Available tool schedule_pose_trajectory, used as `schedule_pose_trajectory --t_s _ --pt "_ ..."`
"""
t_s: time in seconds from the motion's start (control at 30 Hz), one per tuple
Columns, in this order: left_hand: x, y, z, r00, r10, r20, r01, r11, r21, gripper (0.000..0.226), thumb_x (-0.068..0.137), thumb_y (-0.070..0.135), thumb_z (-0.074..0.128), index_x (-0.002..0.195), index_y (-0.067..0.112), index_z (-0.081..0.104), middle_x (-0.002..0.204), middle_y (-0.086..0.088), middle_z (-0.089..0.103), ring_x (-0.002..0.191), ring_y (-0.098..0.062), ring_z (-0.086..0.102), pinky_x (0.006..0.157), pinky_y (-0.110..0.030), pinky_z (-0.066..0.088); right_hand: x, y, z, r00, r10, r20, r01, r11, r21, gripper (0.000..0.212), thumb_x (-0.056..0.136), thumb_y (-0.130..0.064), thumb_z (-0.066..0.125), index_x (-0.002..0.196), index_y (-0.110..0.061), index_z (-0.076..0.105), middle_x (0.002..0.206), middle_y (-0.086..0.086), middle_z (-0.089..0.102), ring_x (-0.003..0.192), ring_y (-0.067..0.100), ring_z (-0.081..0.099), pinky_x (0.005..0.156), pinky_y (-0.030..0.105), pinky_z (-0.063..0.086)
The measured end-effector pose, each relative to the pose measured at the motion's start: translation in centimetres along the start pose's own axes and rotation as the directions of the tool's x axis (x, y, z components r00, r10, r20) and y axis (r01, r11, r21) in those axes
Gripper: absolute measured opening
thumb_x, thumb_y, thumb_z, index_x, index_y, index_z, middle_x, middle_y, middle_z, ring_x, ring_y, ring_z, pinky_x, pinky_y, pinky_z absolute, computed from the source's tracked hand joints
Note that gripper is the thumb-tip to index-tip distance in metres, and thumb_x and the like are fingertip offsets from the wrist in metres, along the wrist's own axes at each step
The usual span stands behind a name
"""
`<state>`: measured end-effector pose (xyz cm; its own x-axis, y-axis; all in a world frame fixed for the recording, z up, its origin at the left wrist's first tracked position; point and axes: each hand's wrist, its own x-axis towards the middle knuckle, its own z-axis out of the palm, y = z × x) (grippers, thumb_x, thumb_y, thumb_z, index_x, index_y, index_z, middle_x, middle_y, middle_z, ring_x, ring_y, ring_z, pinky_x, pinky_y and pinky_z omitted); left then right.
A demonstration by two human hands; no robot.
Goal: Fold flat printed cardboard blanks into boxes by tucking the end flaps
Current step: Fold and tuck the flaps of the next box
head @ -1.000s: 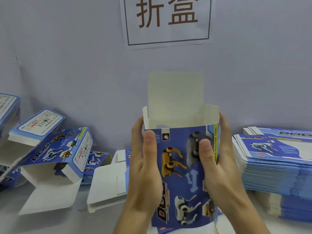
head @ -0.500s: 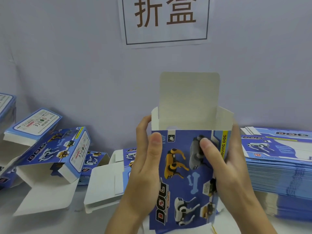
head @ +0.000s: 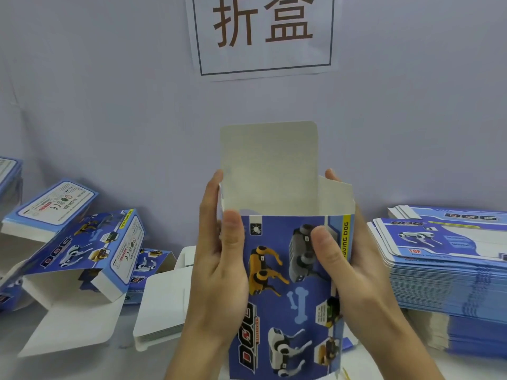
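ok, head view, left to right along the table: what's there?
folded boxes → left hand → held box → right hand → stack of flat blanks.

Plain pale lavender-grey wall (head: 109,91) behind everything, a white paper sign (head: 263,34) with 2 brown characters stuck up top, white bench (head: 115,360) below.

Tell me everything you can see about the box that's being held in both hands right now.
The box is thin printed cardboard, blue outside with robot dogs, a bone and a "DOG" logo, plain white inside. It is opened into a tube and held upright, top end open: the tall lid flap stands straight up, a short side flap angles outward. The left hand and right hand grip its sides, thumbs on the front.
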<state>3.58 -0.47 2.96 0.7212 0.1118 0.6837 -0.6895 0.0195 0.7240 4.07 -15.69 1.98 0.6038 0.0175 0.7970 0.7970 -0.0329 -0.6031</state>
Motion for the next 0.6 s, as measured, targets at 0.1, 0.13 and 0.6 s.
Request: schedule_pose_trajectory --t_s 0.1,0.13,0.6 --pt "-0.3 0.0 0.1 1.0 -0.013 0.005 0.013 1.0 0.003 0.048 0.083 0.077 0.036 0.127 0.065 0.047 0.145 0.013 0.052 0.134 -0.024 0.052 0.102 -0.054 0.048 0.0 0.1 0.2 0.997 0.065 -0.032 -0.062 0.995 0.081 0.06 0.088 -0.052 0.055 0.145 -0.043 0.038 0.121 -0.012 0.068 0.113 0.01 0.065 0.092 0.027 0.055" --pt "-0.4 0.2 0.2 1.0 -0.025 0.013 0.025 1.0 -0.006 0.047 0.083 0.079 0.038 0.125 0.063 0.051 0.142 0.01 0.055 0.132 -0.026 0.054 0.101 -0.055 0.048 0.1 0.1 0.2 0.997 0.072 -0.04 -0.068 0.993 0.093 0.059 0.088 -0.05 0.057 0.144 -0.043 0.041 0.114 -0.008 0.07 0.107 0.012 0.067 0.087 0.028 0.056" --pt "-0.4 0.9 0.1 0.995 -0.097 0.008 0.097 0.991 -0.09 0.031 0.084 0.035 0.042 0.08 0.009 0.058 0.094 -0.023 0.065 0.074 -0.042 0.066 0.05 -0.031 0.052 0.6 -1.7 0.5 0.951 0.261 -0.165 -0.24 0.961 0.138 0.018 0.077 -0.024 0.041 0.073 -0.019 0.058 0.065 0.027 0.044 0.047 0.019 0.036 0.041 0.023 0.03"
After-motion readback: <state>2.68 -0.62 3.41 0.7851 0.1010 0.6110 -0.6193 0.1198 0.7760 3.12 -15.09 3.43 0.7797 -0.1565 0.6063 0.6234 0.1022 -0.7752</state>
